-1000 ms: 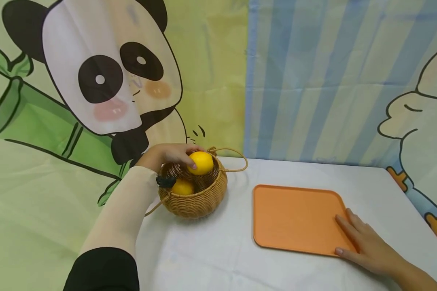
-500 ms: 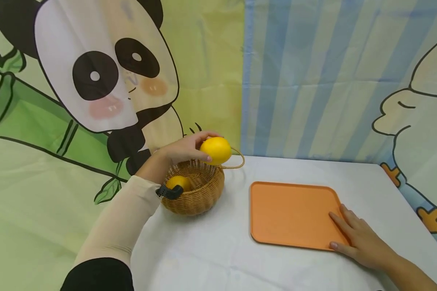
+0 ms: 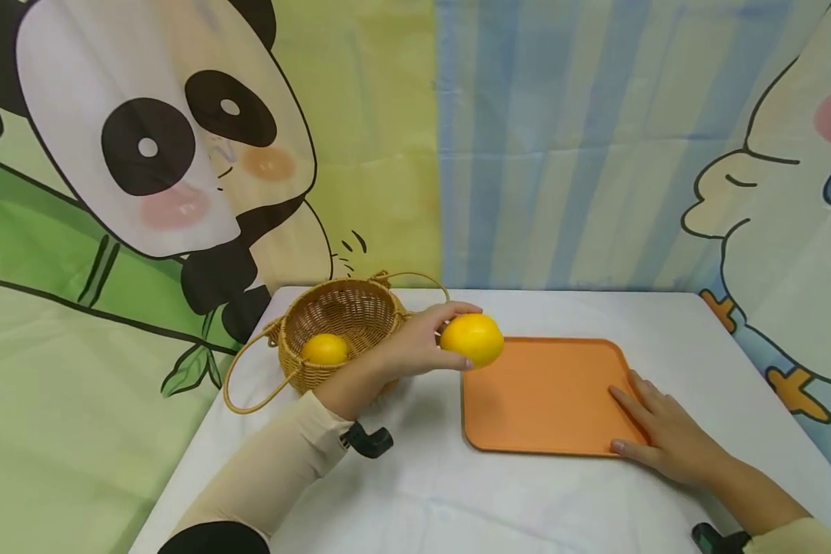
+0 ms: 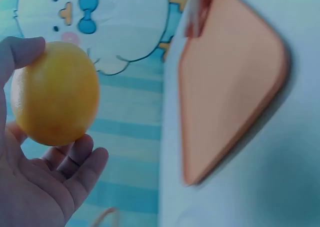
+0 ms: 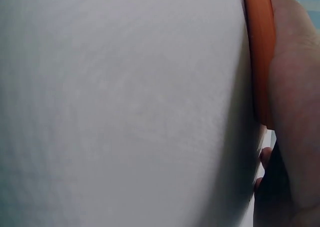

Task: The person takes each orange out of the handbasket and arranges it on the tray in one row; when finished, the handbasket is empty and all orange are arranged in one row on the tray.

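Note:
A yellow lemon (image 3: pixel 472 340) is pinched between the thumb and fingers of my left hand (image 3: pixel 425 338), held in the air by the left edge of an orange tray (image 3: pixel 547 396). The left wrist view shows the same lemon (image 4: pixel 56 93) close up, apart from the tray. My right hand (image 3: pixel 672 438) rests on the tray's right edge with its fingers spread and fairly straight. Behind my left forearm stands a wicker basket (image 3: pixel 349 304), partly covered by that arm, and a second lemon (image 3: pixel 325 349) lies inside it.
A white cloth (image 3: pixel 498 500) covers the table under the tray and basket. One looped basket handle (image 3: pixel 245 408) hangs out to the left. At the back, a printed curtain (image 3: pixel 381 138) with a panda drawing rises behind the table.
My left hand has lifted the lemon out of the basket and carried it right, to the tray's left edge. My right hand stays on the tray. The head view has shifted slightly.

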Demonstrator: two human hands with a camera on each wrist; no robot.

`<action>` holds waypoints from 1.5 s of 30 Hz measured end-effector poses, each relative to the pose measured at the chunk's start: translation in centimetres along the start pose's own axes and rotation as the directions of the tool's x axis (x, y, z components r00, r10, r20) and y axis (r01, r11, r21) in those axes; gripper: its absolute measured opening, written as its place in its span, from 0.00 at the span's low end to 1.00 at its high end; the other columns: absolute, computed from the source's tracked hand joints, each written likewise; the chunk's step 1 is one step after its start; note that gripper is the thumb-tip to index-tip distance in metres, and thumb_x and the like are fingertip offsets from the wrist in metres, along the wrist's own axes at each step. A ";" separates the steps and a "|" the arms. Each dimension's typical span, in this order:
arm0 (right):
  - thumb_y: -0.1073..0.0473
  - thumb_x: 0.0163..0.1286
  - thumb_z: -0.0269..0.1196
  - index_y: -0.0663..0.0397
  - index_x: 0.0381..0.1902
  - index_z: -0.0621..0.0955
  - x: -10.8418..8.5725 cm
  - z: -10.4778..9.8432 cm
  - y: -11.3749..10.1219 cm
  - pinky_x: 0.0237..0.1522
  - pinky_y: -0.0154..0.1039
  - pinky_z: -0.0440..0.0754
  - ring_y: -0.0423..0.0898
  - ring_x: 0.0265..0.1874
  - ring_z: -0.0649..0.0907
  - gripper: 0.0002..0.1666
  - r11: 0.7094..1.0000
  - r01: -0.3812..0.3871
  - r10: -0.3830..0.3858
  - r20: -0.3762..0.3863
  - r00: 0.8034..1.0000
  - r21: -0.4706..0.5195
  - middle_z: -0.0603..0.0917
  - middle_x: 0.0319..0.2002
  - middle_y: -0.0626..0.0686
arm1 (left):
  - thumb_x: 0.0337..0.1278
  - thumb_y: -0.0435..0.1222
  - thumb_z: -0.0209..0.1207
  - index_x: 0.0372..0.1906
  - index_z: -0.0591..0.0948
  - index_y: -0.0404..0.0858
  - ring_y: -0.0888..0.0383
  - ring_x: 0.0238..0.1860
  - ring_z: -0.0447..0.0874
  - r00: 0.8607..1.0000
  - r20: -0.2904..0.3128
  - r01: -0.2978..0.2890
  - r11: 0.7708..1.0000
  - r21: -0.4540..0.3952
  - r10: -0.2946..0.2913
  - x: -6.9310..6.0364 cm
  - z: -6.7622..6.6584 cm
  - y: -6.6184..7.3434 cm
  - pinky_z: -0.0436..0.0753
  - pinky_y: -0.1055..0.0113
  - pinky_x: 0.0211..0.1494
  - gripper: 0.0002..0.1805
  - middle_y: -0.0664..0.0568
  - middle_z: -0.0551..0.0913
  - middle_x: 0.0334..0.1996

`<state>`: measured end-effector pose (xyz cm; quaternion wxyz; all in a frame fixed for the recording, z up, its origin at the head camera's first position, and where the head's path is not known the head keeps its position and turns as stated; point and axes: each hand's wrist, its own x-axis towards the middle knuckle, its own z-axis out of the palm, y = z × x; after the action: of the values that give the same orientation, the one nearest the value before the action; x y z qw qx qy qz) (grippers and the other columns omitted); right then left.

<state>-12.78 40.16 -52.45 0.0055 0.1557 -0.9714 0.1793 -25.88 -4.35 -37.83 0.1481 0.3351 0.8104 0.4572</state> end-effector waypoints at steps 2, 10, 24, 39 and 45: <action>0.35 0.72 0.69 0.51 0.87 0.58 0.4 -0.2 -0.2 0.80 0.66 0.34 0.77 0.80 0.52 0.57 1.000 0.010 -0.010 0.006 1.000 0.013 0.46 0.85 0.69 | 0.51 0.42 0.76 0.75 0.75 0.55 0.54 0.55 0.79 1.000 -0.006 0.005 0.999 0.039 -0.005 -0.1 1.4 -1.0 0.84 0.60 0.54 0.43 0.55 0.78 0.62; 0.34 0.72 0.69 0.52 0.86 0.59 1.0 -0.3 -0.2 0.80 0.67 0.34 0.77 0.80 0.51 0.57 1.000 -0.002 0.002 0.022 1.000 0.020 0.45 0.85 0.69 | 0.46 0.49 0.80 0.76 0.75 0.61 0.59 0.55 0.79 1.000 -0.015 0.026 0.981 0.193 -0.023 0.8 5.7 -5.1 0.78 0.58 0.59 0.47 0.56 0.77 0.61; 0.35 0.72 0.69 0.53 0.86 0.59 0.5 0.0 0.0 0.79 0.71 0.35 0.77 0.80 0.51 0.57 0.999 -0.003 0.002 0.014 1.000 0.032 0.44 0.85 0.69 | 0.48 0.45 0.80 0.77 0.74 0.63 0.61 0.54 0.78 0.999 0.048 0.009 0.963 0.268 -0.023 2.6 8.5 -7.9 0.77 0.61 0.60 0.47 0.58 0.74 0.65; 0.34 0.72 0.69 0.53 0.86 0.59 0.2 0.0 0.2 0.79 0.71 0.35 0.77 0.80 0.50 0.57 0.999 -0.013 0.012 0.011 1.000 0.030 0.44 0.85 0.69 | 0.49 0.47 0.80 0.78 0.73 0.59 0.62 0.54 0.77 0.998 0.046 -0.053 0.917 0.395 0.037 3.0 9.7 -8.1 0.77 0.64 0.58 0.48 0.57 0.76 0.60; 0.34 0.72 0.69 0.53 0.86 0.59 0.2 0.0 0.1 0.78 0.72 0.36 0.77 0.80 0.51 0.56 0.999 -0.016 0.015 0.012 1.000 0.031 0.45 0.85 0.70 | 0.50 0.49 0.79 0.79 0.72 0.59 0.61 0.60 0.77 0.998 0.040 -0.060 0.905 0.421 0.048 3.1 9.8 -8.2 0.77 0.62 0.62 0.48 0.57 0.76 0.64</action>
<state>-13.02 40.22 -52.44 -0.0040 0.1493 -0.9697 0.1935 -26.11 1.07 -49.84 0.0711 0.3880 0.8782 0.2704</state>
